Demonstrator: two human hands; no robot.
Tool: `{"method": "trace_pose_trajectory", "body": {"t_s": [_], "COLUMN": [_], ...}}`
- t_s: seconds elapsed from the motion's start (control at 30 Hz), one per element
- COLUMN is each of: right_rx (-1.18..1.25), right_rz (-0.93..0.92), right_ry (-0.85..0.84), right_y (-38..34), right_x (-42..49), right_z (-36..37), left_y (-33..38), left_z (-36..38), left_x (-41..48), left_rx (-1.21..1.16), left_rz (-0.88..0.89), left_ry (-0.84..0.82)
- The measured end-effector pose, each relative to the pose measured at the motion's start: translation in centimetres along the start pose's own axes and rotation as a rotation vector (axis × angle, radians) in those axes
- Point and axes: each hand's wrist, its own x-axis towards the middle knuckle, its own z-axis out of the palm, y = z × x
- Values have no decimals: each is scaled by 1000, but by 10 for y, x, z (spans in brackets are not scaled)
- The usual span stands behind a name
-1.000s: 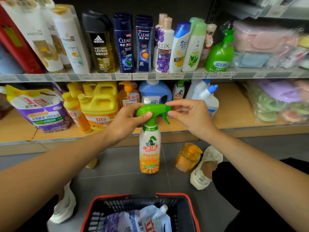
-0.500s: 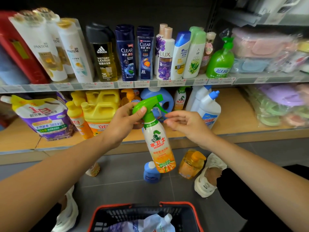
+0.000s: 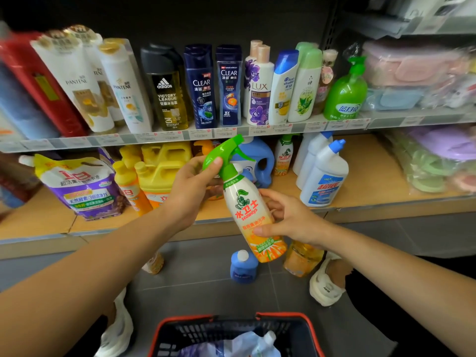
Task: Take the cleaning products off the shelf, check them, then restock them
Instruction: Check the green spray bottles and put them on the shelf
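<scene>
Centre frame: white-and-orange plastic spray bottle with green trigger head [image 3: 248,212]. It is tilted, head toward upper left and base toward lower right, and held in the air in front of the wooden lower shelf [image 3: 365,194].

Left hand [image 3: 190,194] wraps the neck just under the trigger, thumb pressed on the green head. Right hand [image 3: 291,220] curls round the orange lower body, thumb across the label front.

Handling, as judged: rigid plastic, moderate weight if full, glossy label likely slick. Trigger and nozzle look the weak parts. Best hold is the neck below the trigger, second hand supporting the body.

A matching small spray bottle [image 3: 284,157] stands on the shelf behind, centre right. Lower edge: black basket with red rim [image 3: 177,328].
</scene>
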Motion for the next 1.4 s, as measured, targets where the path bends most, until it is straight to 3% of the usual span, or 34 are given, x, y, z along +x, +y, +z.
{"method": "trace_pose_trajectory", "body": {"t_s": [0.23, 0.43, 0.6, 0.9, 1.1, 1.33, 1.4], "right_rx": [-29, 239, 405, 207, 128, 0, -14], "right_rz": [-19, 118, 187, 46, -60, -2, 14], "right_ry": [75, -11, -166, 72, 146, 9, 114], "right_y": [4, 3, 0, 3, 6, 12, 17], "right_x": [-4, -6, -7, -6, -8, -21, -24], "right_z": [18, 13, 10, 21, 19, 12, 13], "left_y": [-1, 8, 5, -5, -7, 7, 6], "left_z": [5, -4, -6, 9, 14, 4, 2], "left_x": [-1, 1, 1, 0, -4, -5, -5], "left_rx": [57, -63, -146, -46, 88, -27, -70], "left_rz": [33, -42, -93, -23, -135, -97, -100], "left_ry": [5, -202, -263, 28, -28, 10, 20]}}
